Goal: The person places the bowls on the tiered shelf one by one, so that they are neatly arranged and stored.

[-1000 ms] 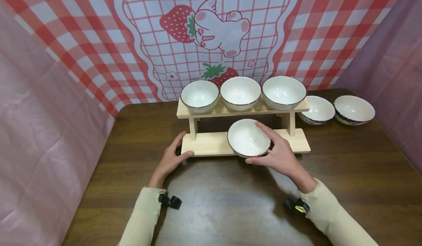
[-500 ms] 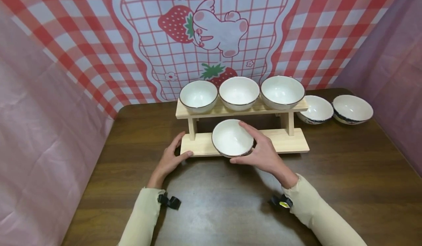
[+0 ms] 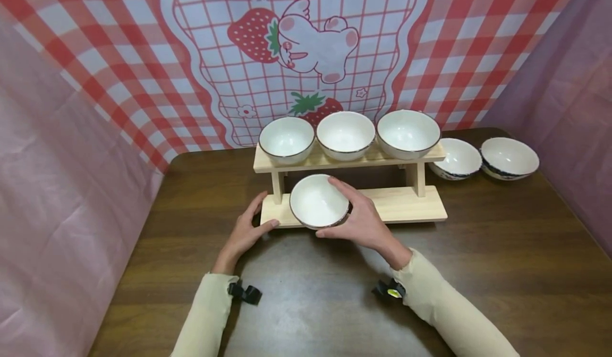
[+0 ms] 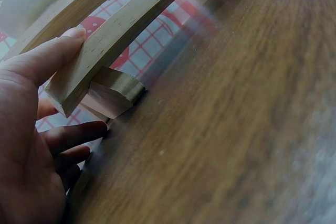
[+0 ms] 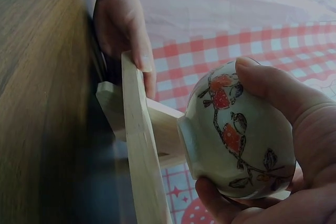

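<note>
My right hand [image 3: 358,220] grips a white bowl [image 3: 319,201] with a dark rim, over the left part of the wooden stand's lower shelf [image 3: 406,204]. In the right wrist view the bowl's outer side [image 5: 231,135] shows orange birds on a branch; its foot faces the shelf, and I cannot tell whether they touch. My left hand [image 3: 243,237] holds the left end of that shelf, thumb [image 4: 73,35] on top and the other fingers around the end and below. Three white bowls stand in a row on the upper shelf: left [image 3: 287,139], middle [image 3: 346,135], right [image 3: 408,133].
Two more bowls, one [image 3: 456,159] partly behind the stand and another [image 3: 509,158] beside it, sit on the brown table [image 3: 502,251] at the right. A red-and-white checked cloth [image 3: 158,70] hangs behind, with pink cloth [image 3: 62,213] at the left side.
My right hand has moved left along the lower shelf with the bowl, from right of its middle to near its left end. The left hand keeps its hold on the shelf end.
</note>
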`<action>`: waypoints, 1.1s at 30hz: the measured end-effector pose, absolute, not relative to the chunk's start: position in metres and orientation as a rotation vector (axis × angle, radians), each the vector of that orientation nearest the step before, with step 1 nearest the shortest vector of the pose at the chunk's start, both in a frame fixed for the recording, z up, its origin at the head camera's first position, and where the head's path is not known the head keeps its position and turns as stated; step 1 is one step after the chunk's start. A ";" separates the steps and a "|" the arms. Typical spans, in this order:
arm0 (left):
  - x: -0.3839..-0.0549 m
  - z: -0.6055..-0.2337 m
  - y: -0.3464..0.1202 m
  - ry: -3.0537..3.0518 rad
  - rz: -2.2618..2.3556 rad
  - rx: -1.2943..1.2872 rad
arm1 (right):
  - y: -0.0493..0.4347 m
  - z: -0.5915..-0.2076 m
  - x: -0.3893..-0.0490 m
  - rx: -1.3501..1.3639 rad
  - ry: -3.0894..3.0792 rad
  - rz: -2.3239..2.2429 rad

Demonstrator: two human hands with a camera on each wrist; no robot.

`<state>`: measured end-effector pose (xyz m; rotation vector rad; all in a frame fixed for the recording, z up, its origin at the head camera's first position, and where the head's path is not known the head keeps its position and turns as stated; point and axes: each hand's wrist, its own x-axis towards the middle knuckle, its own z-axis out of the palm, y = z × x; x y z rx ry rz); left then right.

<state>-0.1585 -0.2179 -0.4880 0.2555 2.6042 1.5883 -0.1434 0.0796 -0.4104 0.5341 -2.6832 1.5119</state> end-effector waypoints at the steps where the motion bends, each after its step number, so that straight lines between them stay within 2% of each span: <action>1: -0.158 -0.488 -0.218 2.606 1.589 0.255 | 0.078 -0.411 -0.144 0.535 -2.685 1.512; 33: -0.159 -0.488 -0.217 2.585 1.586 0.210 | 0.040 -0.429 -0.157 0.548 -2.743 1.509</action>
